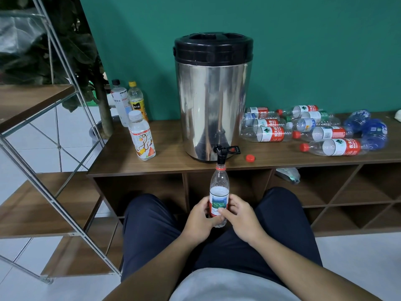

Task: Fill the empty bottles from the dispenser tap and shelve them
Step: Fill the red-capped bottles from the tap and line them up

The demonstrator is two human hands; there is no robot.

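Note:
A steel dispenser with a black lid stands on the wooden cabinet top. Its black tap juts over the front edge. Directly below the tap I hold a clear uncapped bottle upright, its mouth touching the spout; water fills it to about the label's top. My left hand and my right hand both grip its lower part. A loose red cap lies beside the dispenser. Several empty capped bottles lie on their sides to the right.
Three upright bottles stand left of the dispenser. A metal-framed shelf with wooden boards rises at the left. Open cubbies run under the cabinet top, one holding crumpled plastic. My knees are close to the cabinet front.

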